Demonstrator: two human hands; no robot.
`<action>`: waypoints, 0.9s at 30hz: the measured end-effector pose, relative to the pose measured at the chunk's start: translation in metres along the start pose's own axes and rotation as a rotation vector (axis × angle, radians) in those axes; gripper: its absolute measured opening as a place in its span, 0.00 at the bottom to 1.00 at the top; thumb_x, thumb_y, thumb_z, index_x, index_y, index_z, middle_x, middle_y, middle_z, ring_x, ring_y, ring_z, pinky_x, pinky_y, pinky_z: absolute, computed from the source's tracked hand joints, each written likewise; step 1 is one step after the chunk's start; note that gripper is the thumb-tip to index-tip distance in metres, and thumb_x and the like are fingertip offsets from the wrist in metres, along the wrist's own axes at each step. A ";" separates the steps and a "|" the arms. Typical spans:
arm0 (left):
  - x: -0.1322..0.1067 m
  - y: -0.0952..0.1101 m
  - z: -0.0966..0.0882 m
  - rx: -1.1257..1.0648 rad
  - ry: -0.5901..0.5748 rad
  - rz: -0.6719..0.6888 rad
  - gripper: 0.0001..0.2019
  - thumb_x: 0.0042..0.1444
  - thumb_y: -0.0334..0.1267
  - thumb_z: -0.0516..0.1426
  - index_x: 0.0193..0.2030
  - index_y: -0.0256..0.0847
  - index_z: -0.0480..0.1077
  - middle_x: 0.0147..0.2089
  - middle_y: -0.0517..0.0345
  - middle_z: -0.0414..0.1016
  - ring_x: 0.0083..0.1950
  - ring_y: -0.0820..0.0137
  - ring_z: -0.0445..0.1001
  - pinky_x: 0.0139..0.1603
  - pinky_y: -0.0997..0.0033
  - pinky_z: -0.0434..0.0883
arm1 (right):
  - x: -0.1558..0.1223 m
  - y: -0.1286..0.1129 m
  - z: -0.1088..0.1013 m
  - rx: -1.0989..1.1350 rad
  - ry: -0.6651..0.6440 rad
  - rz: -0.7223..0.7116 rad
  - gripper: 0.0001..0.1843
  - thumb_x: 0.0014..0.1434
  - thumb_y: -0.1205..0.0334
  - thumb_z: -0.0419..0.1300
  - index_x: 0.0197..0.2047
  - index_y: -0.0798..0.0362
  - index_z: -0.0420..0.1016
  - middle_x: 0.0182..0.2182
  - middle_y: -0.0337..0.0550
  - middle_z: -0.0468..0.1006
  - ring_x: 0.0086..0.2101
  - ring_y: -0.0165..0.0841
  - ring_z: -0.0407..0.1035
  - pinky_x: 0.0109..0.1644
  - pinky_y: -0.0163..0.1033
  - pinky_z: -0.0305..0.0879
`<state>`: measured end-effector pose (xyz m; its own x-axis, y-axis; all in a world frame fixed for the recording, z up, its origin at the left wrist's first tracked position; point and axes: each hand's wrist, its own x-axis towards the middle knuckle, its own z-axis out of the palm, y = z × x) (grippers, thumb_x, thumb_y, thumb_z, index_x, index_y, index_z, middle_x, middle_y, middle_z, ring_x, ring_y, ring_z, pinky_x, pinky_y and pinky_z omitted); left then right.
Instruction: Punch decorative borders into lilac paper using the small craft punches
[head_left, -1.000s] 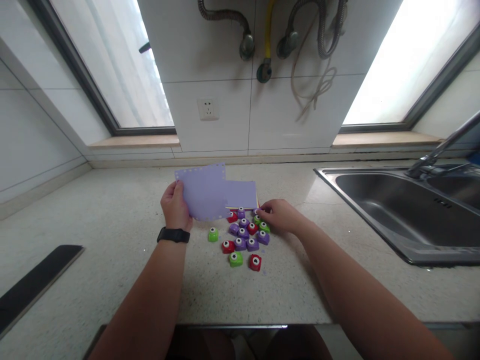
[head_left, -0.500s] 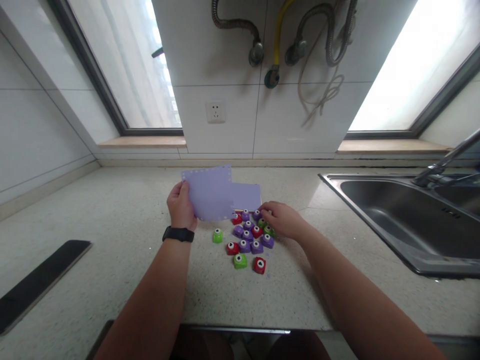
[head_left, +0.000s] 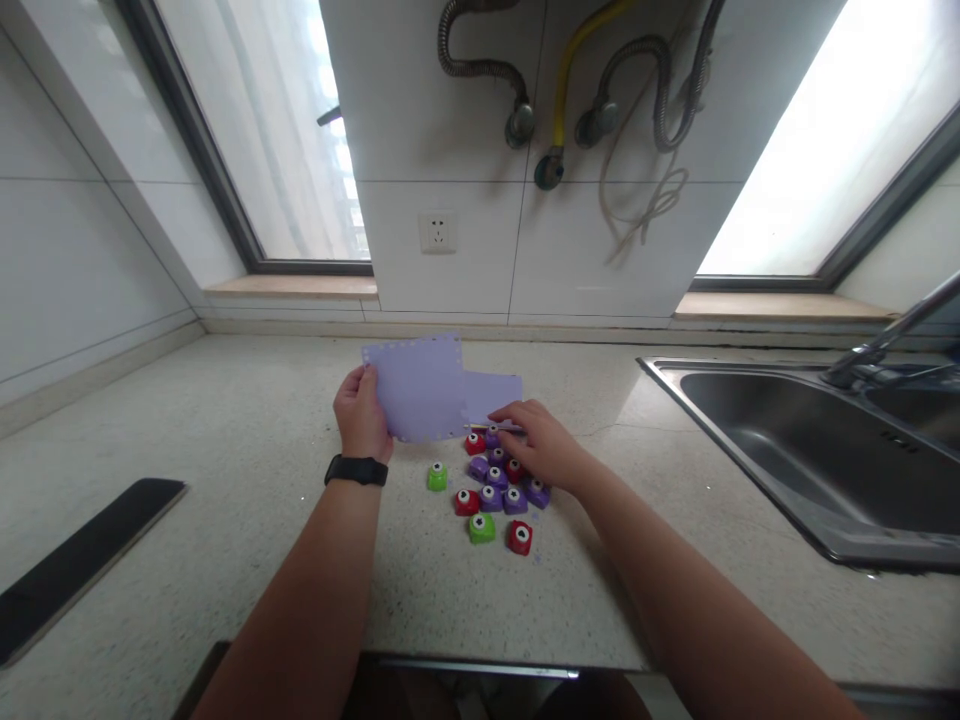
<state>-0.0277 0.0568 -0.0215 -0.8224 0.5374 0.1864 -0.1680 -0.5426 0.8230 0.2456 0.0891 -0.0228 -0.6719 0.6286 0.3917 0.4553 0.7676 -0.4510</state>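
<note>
My left hand pinches the left edge of a lilac paper sheet whose rim is punched with small holes, and holds it tilted above the counter. A second lilac sheet lies flat behind it. My right hand rests palm down over a cluster of several small craft punches in red, green and purple. Its fingers curl over the far punches and reach the edge of the flat sheet. Whether they grip one is hidden. A black band sits on my left wrist.
A stainless sink with a tap takes up the right side. A dark flat slab lies at the counter's left front. Behind are a wall socket, hoses and two windows. The counter's front edge is close below.
My right hand slid left and farther back over the punches, towards the flat sheet. My left hand keeps hold of the punched sheet. The camera tipped slightly.
</note>
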 end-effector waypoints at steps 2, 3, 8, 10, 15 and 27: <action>-0.001 -0.001 0.000 0.000 -0.010 -0.009 0.19 0.48 0.48 0.68 0.41 0.36 0.78 0.36 0.56 0.78 0.35 0.70 0.73 0.40 0.69 0.70 | 0.003 -0.007 0.002 0.018 -0.013 -0.066 0.17 0.69 0.65 0.56 0.57 0.53 0.77 0.53 0.48 0.81 0.53 0.42 0.68 0.61 0.48 0.61; -0.002 -0.001 0.001 -0.002 -0.014 -0.012 0.19 0.48 0.48 0.68 0.41 0.36 0.78 0.36 0.56 0.78 0.35 0.70 0.73 0.40 0.69 0.70 | 0.005 -0.011 0.002 0.021 -0.034 -0.087 0.18 0.69 0.66 0.55 0.59 0.53 0.77 0.54 0.48 0.81 0.53 0.41 0.68 0.62 0.49 0.60; 0.000 0.003 0.000 -0.022 0.003 -0.015 0.18 0.47 0.48 0.68 0.40 0.37 0.77 0.36 0.57 0.78 0.35 0.70 0.73 0.40 0.69 0.70 | 0.007 -0.021 0.001 -0.044 -0.245 -0.085 0.18 0.70 0.65 0.55 0.56 0.42 0.80 0.59 0.38 0.79 0.56 0.47 0.64 0.59 0.57 0.54; 0.003 0.006 -0.001 -0.037 0.026 -0.008 0.18 0.47 0.47 0.68 0.40 0.38 0.76 0.36 0.58 0.78 0.36 0.70 0.73 0.41 0.69 0.70 | 0.007 -0.023 0.001 -0.070 -0.275 -0.080 0.17 0.71 0.64 0.54 0.52 0.41 0.82 0.58 0.37 0.80 0.55 0.47 0.64 0.56 0.57 0.54; 0.006 0.009 -0.002 -0.068 0.060 0.000 0.18 0.47 0.47 0.67 0.40 0.38 0.75 0.36 0.59 0.77 0.36 0.71 0.73 0.41 0.70 0.70 | 0.006 -0.022 0.000 -0.083 -0.241 -0.072 0.16 0.71 0.65 0.54 0.48 0.45 0.84 0.52 0.42 0.82 0.52 0.44 0.65 0.55 0.52 0.53; 0.004 0.008 0.000 -0.088 0.041 0.013 0.17 0.48 0.46 0.67 0.39 0.38 0.75 0.36 0.58 0.77 0.36 0.71 0.72 0.41 0.69 0.70 | 0.006 -0.015 0.005 -0.170 -0.206 -0.002 0.15 0.70 0.61 0.56 0.53 0.45 0.82 0.50 0.46 0.81 0.51 0.45 0.65 0.56 0.52 0.52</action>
<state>-0.0329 0.0543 -0.0141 -0.8463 0.5038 0.1729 -0.2029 -0.6051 0.7699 0.2319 0.0807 -0.0177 -0.7696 0.6018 0.2133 0.5339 0.7898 -0.3021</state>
